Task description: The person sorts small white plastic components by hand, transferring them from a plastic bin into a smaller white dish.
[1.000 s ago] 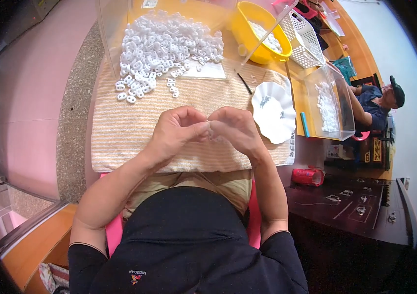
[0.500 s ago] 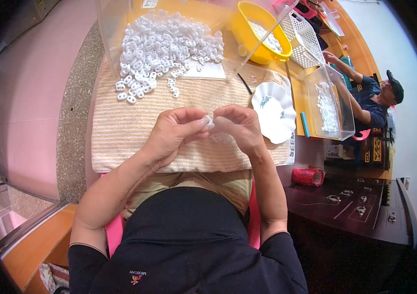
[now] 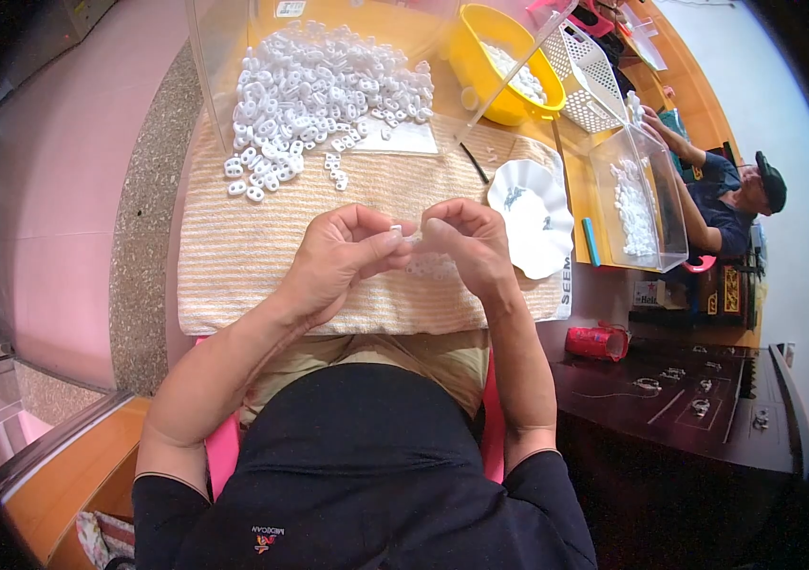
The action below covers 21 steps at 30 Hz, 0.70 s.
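Over the striped towel (image 3: 234, 252), my left hand (image 3: 340, 258) is closed in a pinch on a small white plastic piece (image 3: 396, 229). My right hand (image 3: 477, 251) almost meets it, its thumb and fingers pinched together; whatever they hold is too small to make out. Below the gap between my hands, several white pieces (image 3: 431, 266) lie on the towel, partly hidden. Beyond my hands spreads a big pile of white two-holed plastic pieces (image 3: 329, 90). A white scalloped dish (image 3: 545, 249) with small dark bits in it sits just right of my right hand.
A clear bin (image 3: 210, 71) lies around the pile. Farther right are a yellow basin (image 3: 480, 81), a white perforated basket (image 3: 585, 81), a clear box (image 3: 666, 242) of white pieces and a teal stick (image 3: 592, 242). Another person (image 3: 732, 195) works at the far right.
The white piece in my left fingers has shifted and turned slightly, and my right fingers have curled a little. At the far right, the other person's hand now raises something white.
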Tool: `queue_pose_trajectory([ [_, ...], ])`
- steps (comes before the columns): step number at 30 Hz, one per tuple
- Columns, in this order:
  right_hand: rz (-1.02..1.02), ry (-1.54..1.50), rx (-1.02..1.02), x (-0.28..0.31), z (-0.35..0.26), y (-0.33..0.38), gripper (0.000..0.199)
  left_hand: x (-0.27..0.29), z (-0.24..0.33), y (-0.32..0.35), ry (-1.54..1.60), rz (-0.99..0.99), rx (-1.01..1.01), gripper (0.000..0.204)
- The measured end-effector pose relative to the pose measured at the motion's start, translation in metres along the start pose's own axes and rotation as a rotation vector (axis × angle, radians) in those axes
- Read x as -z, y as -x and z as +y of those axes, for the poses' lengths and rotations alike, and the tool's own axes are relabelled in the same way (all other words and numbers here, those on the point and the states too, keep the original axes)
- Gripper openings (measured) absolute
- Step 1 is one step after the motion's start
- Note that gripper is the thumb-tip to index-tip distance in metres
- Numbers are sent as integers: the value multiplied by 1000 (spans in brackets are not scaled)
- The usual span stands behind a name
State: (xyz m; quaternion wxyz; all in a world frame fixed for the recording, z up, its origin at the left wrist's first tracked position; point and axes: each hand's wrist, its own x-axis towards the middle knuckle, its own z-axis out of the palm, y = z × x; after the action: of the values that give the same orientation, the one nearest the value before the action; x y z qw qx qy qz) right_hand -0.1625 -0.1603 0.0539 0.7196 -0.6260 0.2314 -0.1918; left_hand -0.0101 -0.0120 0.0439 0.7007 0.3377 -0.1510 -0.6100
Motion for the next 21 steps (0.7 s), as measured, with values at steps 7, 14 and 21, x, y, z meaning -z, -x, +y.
queue_pose_trajectory([
  [7,3,-16,4,1,2,0,15,-3,4,2,-21,-17,-22,14],
  [14,33,-35,-18,1,3,2,14,2,0,-1,-143,18,-66,10],
  [21,10,-73,-22,-2,4,3,16,1,1,0,-44,100,11,11],
])
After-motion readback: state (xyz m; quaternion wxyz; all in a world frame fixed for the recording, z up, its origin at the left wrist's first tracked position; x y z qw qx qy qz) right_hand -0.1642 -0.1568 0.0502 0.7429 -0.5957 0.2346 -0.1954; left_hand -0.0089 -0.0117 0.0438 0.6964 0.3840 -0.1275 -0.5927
